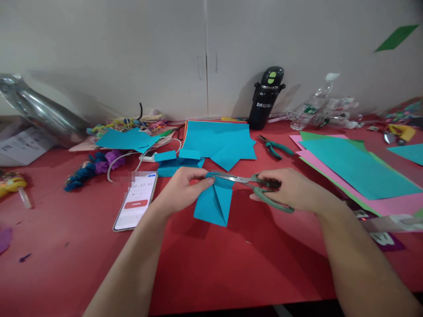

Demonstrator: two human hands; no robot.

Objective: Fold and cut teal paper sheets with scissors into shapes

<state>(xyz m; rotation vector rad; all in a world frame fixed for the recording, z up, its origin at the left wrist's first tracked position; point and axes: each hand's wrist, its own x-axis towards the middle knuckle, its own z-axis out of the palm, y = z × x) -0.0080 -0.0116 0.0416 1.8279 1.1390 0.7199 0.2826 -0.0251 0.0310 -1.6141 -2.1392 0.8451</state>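
Pinched between the thumb and fingers of my left hand (188, 187) is a folded piece of blue paper (214, 202), held by its upper edge above the table. My right hand (291, 189) grips a pair of scissors (243, 179) by its green handles. The blades point left and lie at the paper's top edge, close to my left thumb. Whether they are cutting through it I cannot tell. Just behind my left hand lie blue paper pieces with folded flaps (170, 165). Farther back rests a stack of blue sheets (218, 138).
A phone (137, 202) showing a timer lies left of my left forearm. Green-handled pliers (276, 147) and a black bottle (266, 99) are at the back. Coloured sheets (360, 165) lie on the right, near a clear plastic bottle (312, 105). A metal flask (42, 110) leans at the left.
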